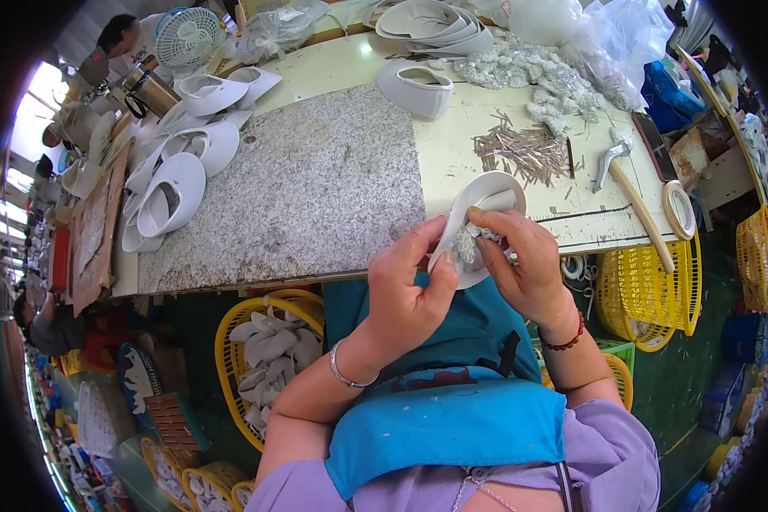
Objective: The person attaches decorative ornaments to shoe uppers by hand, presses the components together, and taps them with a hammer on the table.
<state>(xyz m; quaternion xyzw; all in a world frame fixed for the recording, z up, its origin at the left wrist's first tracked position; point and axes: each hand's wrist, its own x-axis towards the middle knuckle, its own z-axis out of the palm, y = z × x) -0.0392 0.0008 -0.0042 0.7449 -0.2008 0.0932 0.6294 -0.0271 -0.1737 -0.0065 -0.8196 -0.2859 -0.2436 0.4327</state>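
Workshop or factory floor, given over to hand production. The worktop (448,158), cream and marked, bore a speckled grey panel (316,179) and white shaped pieces (200,154) in near-identical multiples, some nested in a stack. To the right lay a hammer (642,213), a roll of tape (678,231) and a heap of thin brown strips (520,154). Yellow plastic baskets (653,286) stood below. The wearer's apron (448,427) was blue; the left hand (414,282) gripped one further piece (458,207), the right hand (525,256) at its opening. Upper left: electric fan (189,40), another person (121,36).
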